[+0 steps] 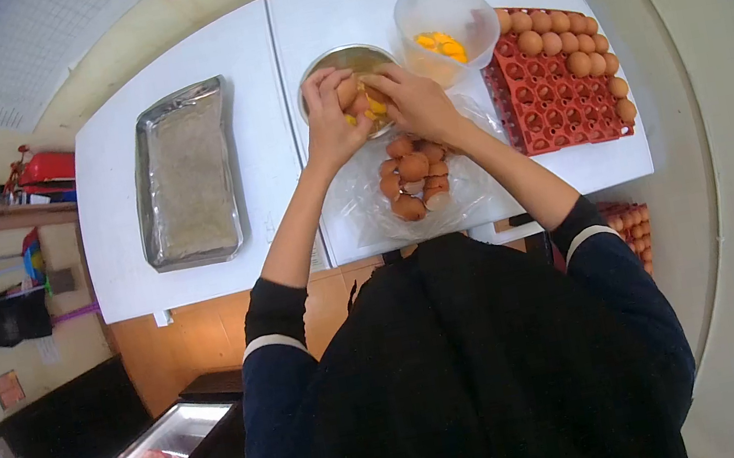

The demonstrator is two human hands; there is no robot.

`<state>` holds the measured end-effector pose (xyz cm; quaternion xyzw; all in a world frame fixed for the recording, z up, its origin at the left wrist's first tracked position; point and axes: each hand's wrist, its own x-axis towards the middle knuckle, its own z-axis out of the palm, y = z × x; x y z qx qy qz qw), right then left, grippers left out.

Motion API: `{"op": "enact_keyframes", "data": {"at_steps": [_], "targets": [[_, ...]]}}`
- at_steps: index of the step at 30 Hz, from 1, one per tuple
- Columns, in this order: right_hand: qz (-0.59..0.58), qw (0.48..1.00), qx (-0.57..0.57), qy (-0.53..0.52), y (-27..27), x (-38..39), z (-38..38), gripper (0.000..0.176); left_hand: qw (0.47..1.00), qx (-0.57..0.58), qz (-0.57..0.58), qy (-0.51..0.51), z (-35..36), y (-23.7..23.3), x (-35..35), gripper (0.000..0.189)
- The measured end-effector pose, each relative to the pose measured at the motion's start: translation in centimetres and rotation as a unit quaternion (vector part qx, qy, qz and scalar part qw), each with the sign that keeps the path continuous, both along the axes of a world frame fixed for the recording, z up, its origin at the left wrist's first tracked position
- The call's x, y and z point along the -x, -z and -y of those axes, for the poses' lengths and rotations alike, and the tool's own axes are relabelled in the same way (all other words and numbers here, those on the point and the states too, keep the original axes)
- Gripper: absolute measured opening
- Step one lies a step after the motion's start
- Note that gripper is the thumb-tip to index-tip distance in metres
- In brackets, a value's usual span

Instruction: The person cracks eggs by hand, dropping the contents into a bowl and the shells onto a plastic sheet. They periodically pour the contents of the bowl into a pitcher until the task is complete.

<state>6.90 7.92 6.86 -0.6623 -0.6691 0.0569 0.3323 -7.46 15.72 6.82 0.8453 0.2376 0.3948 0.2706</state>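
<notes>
Over the metal bowl (309, 77), my left hand (333, 128) is closed around a brown eggshell (347, 92). My right hand (416, 102) curls its fingers at the other side of the cracked egg, gripping shell too. Yellow yolk (377, 106) shows between and below the hands. Just in front of the bowl, several broken eggshells (413, 166) are heaped on a clear plastic bag (361, 193). Beyond my right hand stands a translucent plastic jug (472, 12) with several yolks (441, 46) in it. My fingers hide part of the shell.
A red egg tray (542, 112) on the right holds several whole brown eggs (549, 41) along its far and right sides. To the left lies a rectangular metal pan (186, 177). More eggs (634, 228) sit below the table's right edge.
</notes>
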Motion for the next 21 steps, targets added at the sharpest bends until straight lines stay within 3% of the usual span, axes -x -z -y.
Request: {"op": "enact_keyframes", "data": {"at_steps": [2, 4, 5, 7, 11, 14, 16, 17, 18, 19, 21], "targets": [[-0.055, 0.996, 0.065, 0.005, -1.3, -0.1, 3.1, 0.031, 0.999, 0.04, -0.004, 0.028, 2.9, -0.2, 0.1, 0.055], [-0.049, 0.963, 0.264, -0.027, -2.0, -0.3, 5.9, 0.026, 0.995, 0.076, -0.006, 0.056, 5.7, 0.2, 0.1, 0.053], [-0.048, 0.963, 0.265, -0.017, -1.6, 0.1, 7.1, 0.026, 0.991, 0.097, -0.036, 0.085, 7.1, 1.1, 0.0, 0.053], [0.08, 0.976, 0.199, 0.035, 0.7, 0.4, 9.1, 0.023, 0.983, 0.117, -0.059, 0.132, 9.0, 2.3, -0.8, 0.053], [0.061, 0.989, 0.128, 0.044, 3.3, -2.1, 12.1, 0.037, 0.981, 0.123, -0.082, 0.126, 10.1, 3.5, -2.8, 0.058], [0.064, 0.973, 0.117, 0.189, -0.7, -7.5, 13.0, 0.014, 0.973, 0.114, -0.176, 0.098, 10.8, 2.9, -3.9, 0.061], [0.091, 0.918, 0.109, 0.371, -3.6, -13.2, 14.1, 0.007, 0.98, 0.084, -0.151, 0.101, 11.0, 3.3, -4.1, 0.06], [0.191, 0.887, 0.082, 0.412, -2.6, -18.2, 15.1, 0.014, 0.98, 0.084, -0.149, 0.103, 11.2, 3.1, -4.0, 0.06], [0.176, 0.847, 0.12, 0.486, -3.4, -20.5, 16.7, 0.02, 0.978, 0.129, -0.141, 0.082, 11.4, 2.7, -3.6, 0.059], [0.244, 0.798, 0.109, 0.54, 0.0, -25.0, 19.1, 0.027, 0.974, 0.174, -0.133, 0.059, 11.4, 2.2, -3.2, 0.058], [0.151, 0.761, 0.274, 0.567, 0.3, -28.1, 21.9, 0.04, 0.981, 0.157, -0.098, 0.052, 10.6, 1.7, -2.4, 0.057]]}}
